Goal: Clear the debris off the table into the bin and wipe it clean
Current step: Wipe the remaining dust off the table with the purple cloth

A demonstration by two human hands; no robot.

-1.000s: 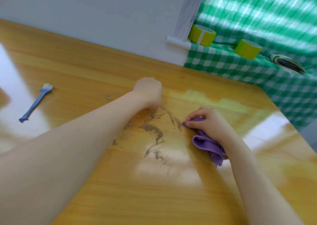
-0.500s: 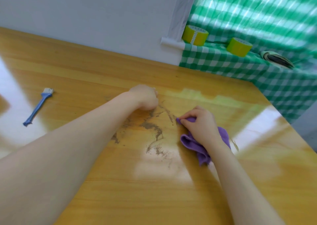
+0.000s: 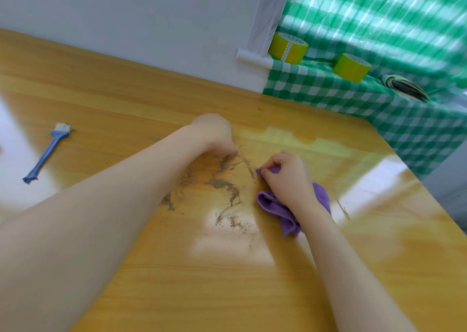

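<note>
Free passage lies along the near edge of the bench [image 3: 177, 293] and across the wide stretch between the brush [image 3: 46, 152] at far left and the left forearm [image 3: 113, 205]. The brush is the only obstacle on that side, well apart from the dirt [image 3: 225, 187]. Both arms reach into the middle. The left grip [image 3: 214, 134] sits at the far end of the dirt. The right grip [image 3: 288, 177] clutches the cloth [image 3: 273, 205] just beside the dirt's right edge. Between them only a narrow wedge over the dirt is open. Right of the cloth there is room to the corner. The wall [image 3: 126, 15] closes the back. A checked ledge [image 3: 353, 96] with two tape rolls [image 3: 288, 47] borders the far right.
</note>
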